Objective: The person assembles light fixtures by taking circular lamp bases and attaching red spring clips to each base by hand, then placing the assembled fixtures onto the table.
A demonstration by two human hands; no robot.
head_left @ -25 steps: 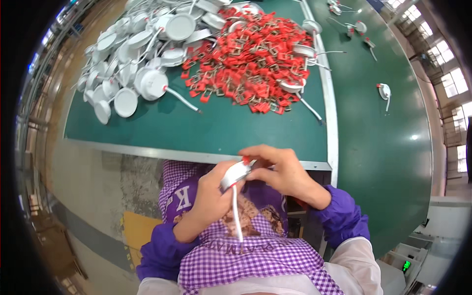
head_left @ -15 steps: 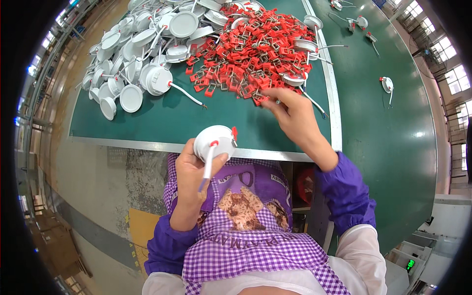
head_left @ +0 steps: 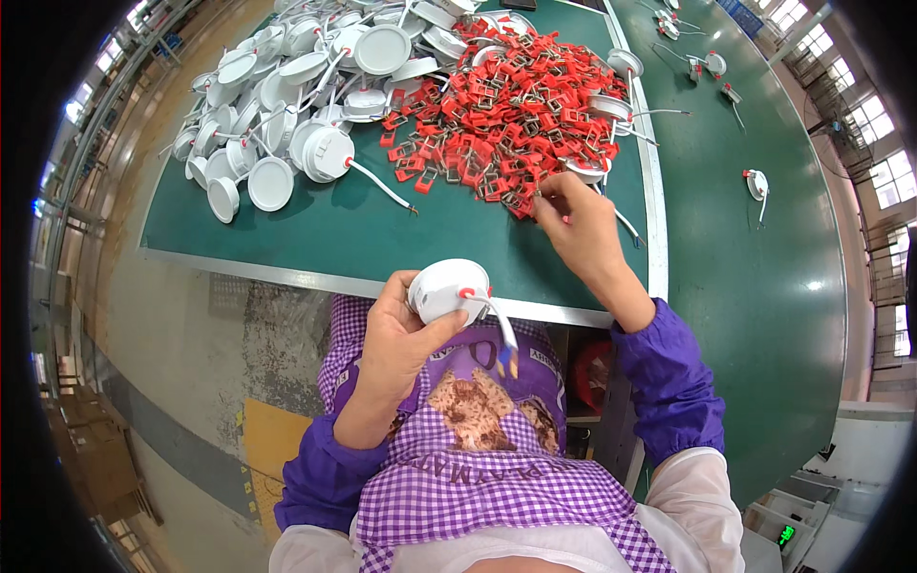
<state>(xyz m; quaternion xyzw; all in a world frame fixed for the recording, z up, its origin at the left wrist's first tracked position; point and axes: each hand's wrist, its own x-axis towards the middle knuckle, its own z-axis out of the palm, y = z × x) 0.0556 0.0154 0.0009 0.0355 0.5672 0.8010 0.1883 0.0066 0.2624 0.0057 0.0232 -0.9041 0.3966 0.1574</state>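
My left hand (head_left: pixel 392 334) grips a round white downlight (head_left: pixel 441 289) by its rim, in front of the table's near edge. Its white cable (head_left: pixel 503 329) comes out through a red grommet and hangs down to bare wire ends. At the near right edge of a heap of red clips with metal springs (head_left: pixel 506 115), my right hand (head_left: pixel 578 224) is closed, thumb and forefinger pinched at a clip. A bit of red (head_left: pixel 566 219) shows under its curled fingers. The fingers partly hide the clip.
A big pile of white downlights (head_left: pixel 287 105) with cables covers the table's far left. Several lights lie along the heap's right side, by a white metal strip (head_left: pixel 653 210). Beyond it, a green surface (head_left: pixel 745 315) carries scattered lights, one (head_left: pixel 757 183) with red clips.
The downlight in my left hand has turned, its cable swinging to the right and the red clip at its rim passing out of sight. My right hand remains at the clip heap's edge.
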